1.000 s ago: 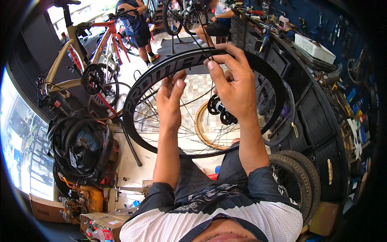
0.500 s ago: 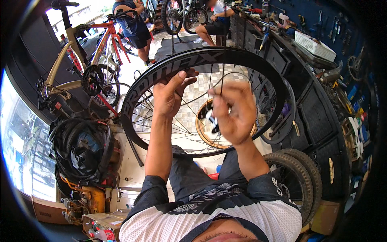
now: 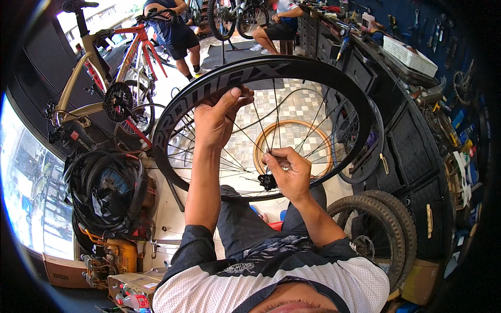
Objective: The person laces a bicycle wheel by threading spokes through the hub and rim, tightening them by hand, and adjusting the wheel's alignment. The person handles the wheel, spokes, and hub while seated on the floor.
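A black deep-rimmed bicycle wheel is held up in front of me, its thin dark spokes running to a black hub low in the ring. My left hand grips the rim's inner edge at the upper left, thumb up and fingers partly hidden at the rim. Just above the hub, my right hand pinches a spoke between thumb and index finger, the other fingers curled.
A gold-and-red bicycle stands at left above coiled black tyres. Knobbly tyres lean at lower right. A tan-rimmed ring lies on the tiles. A workbench with a white basket lines the right; two people are at the back.
My right hand has come down and inward from the upper spokes to just above the hub, uncovering the hub. My left hand keeps its hold, and the wheel has shifted slightly.
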Demonstrator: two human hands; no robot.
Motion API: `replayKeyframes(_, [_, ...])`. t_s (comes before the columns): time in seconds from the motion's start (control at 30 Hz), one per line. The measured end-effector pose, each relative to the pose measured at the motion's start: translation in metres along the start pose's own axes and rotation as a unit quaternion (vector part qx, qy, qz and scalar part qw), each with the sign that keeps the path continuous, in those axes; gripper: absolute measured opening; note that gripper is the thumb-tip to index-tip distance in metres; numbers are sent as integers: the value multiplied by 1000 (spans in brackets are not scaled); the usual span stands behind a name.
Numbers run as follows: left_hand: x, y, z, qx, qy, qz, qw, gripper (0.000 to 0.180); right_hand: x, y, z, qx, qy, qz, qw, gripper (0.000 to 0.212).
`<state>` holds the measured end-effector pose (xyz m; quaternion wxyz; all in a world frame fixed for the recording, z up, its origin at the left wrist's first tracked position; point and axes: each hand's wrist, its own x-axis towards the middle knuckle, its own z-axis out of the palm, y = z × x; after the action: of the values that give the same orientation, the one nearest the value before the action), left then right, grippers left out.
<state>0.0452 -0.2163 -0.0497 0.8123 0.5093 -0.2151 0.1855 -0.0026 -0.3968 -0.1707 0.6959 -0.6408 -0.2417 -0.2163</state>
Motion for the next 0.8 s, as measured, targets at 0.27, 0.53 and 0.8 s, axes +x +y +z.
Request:
replayKeyframes(0.27, [-2, 2, 0, -23, -9, -4, 1000, 22, 5, -7, 8, 8, -11, 13, 1000, 13])
replayKeyframes(0.53, [-5, 2, 0, -87, -26, -23, 996, 24, 7, 2, 8, -4, -8, 4, 1000, 12])
replayKeyframes(0.8, [-7, 4, 2, -88, -25, -21, 996, 25, 9, -1, 9, -38, -6, -12, 999, 9])
